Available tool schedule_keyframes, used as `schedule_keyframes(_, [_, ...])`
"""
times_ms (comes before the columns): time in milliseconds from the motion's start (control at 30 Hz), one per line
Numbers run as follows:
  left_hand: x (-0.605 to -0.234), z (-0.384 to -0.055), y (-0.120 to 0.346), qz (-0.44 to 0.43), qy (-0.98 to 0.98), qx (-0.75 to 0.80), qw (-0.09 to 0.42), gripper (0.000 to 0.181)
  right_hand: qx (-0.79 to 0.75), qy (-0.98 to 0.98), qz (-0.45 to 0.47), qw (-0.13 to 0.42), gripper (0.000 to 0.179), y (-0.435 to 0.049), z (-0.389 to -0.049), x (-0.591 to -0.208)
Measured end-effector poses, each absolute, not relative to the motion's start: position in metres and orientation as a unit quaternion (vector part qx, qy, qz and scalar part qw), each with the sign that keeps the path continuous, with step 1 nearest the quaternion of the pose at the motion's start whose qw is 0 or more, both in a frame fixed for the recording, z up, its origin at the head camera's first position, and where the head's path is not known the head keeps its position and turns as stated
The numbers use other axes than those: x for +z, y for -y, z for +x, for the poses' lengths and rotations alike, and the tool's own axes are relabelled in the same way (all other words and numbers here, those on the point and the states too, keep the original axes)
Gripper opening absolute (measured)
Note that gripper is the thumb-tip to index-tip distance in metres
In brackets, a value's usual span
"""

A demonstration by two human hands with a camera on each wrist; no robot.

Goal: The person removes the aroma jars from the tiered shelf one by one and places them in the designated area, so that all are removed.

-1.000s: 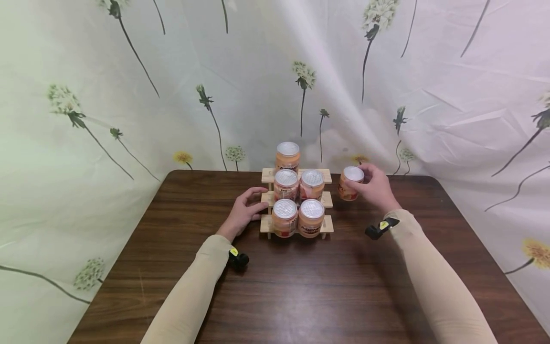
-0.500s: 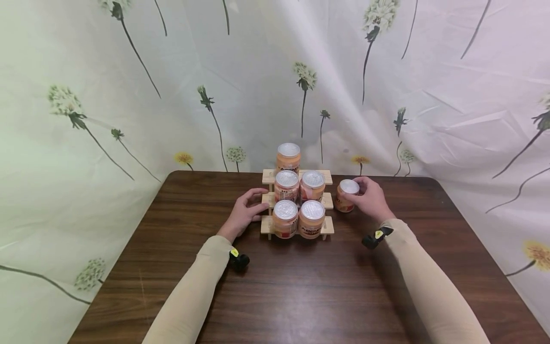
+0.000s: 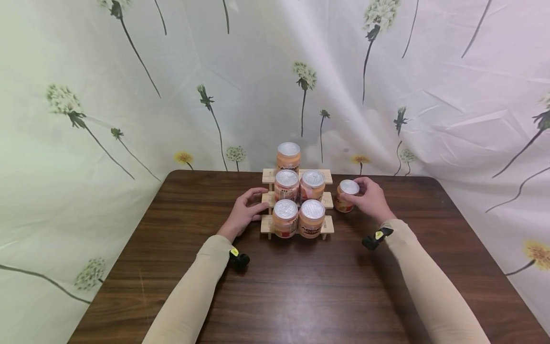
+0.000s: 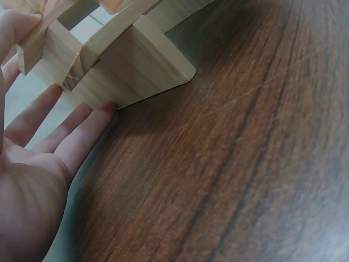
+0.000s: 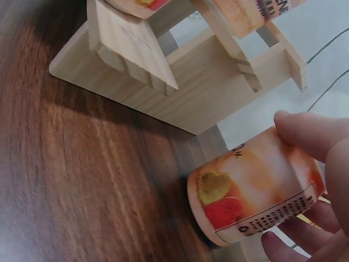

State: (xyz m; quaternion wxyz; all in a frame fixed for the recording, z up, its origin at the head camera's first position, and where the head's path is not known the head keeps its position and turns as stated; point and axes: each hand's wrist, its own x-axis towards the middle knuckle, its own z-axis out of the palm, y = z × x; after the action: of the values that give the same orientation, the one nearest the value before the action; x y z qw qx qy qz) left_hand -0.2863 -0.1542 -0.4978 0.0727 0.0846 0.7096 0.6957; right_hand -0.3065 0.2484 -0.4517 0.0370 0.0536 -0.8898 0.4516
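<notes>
A small three-tier wooden rack stands near the back of the table, bearing several orange jars with clear ridged lids. Two jars sit on the front step, including the front left jar, two on the middle step and one on the top step. My left hand rests its straight fingertips against the rack's left side panel. To the right of the rack, my right hand grips another orange jar between thumb and fingers. That jar stands upright, its base at the tabletop.
The dark wood-grain table has a back edge close behind the rack. A pale curtain printed with dandelions hangs behind it and to both sides. A small black camera is strapped at the left wrist, another camera at the right.
My right hand has brought its jar slightly left and down toward the front, beside the rack, and has held still over the last half second. The left hand and the rack stay put.
</notes>
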Motion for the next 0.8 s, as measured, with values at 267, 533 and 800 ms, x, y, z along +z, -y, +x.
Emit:
schedule_keyframes(267, [-0.496,-0.285,0.153,0.081,-0.709,0.696,0.071,0.044,0.447,0.891,0.073,0.027,0.075,-0.251,-0.305,-0.431])
schedule_keyframes(533, [-0.497,-0.285,0.154,0.083,-0.708,0.697,0.072,0.044,0.459,0.882,0.091,0.048,0.077,-0.246,-0.307,-0.406])
schedule_keyframes(800, [-0.497,-0.285,0.154,0.078,-0.709,0.697,0.073,0.044,0.480,0.864,0.128,0.077,0.066,-0.221,-0.311,-0.382])
